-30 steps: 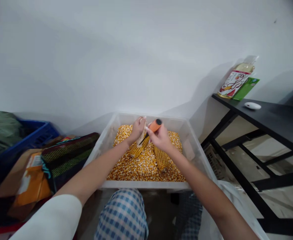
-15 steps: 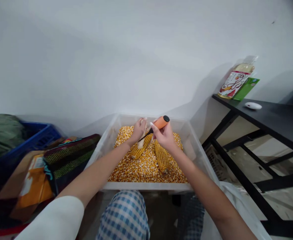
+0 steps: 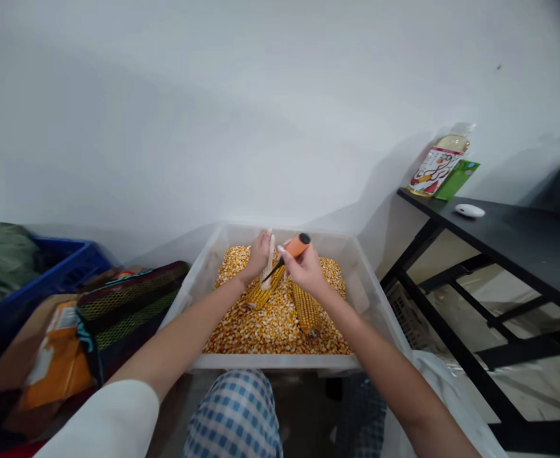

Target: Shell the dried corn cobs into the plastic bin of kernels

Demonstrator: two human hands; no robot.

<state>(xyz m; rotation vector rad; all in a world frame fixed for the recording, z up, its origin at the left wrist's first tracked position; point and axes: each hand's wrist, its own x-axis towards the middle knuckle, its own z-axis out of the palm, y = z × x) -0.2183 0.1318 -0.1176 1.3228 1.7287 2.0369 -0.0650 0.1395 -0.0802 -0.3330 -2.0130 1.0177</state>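
My left hand (image 3: 259,254) is closed around a pale, mostly stripped corn cob (image 3: 268,262), held upright over the tub. In my right hand (image 3: 306,270) is a screwdriver (image 3: 293,246) with an orange handle, a black end cap and a dark shaft. Its shaft slants down to the left, and the tip is at the cob's lower part. Below the hands, a yellow ear of corn (image 3: 259,296) lies on loose corn kernels (image 3: 273,331). Another ear of corn (image 3: 307,310) rests under my right wrist, its upper end hidden.
The kernels fill a translucent plastic tub (image 3: 280,361) in front of my knees. A blue crate (image 3: 86,257) and a dark mesh bag (image 3: 132,312) are at the left. On the right, a black table (image 3: 513,238) holds a bottle (image 3: 437,165) and a small white object (image 3: 469,210).
The view has shifted slightly. The cob shows more of its pale bare side beside my left fingers. Both hands still hold the same things, with the screwdriver tip still near the cob's lower end.
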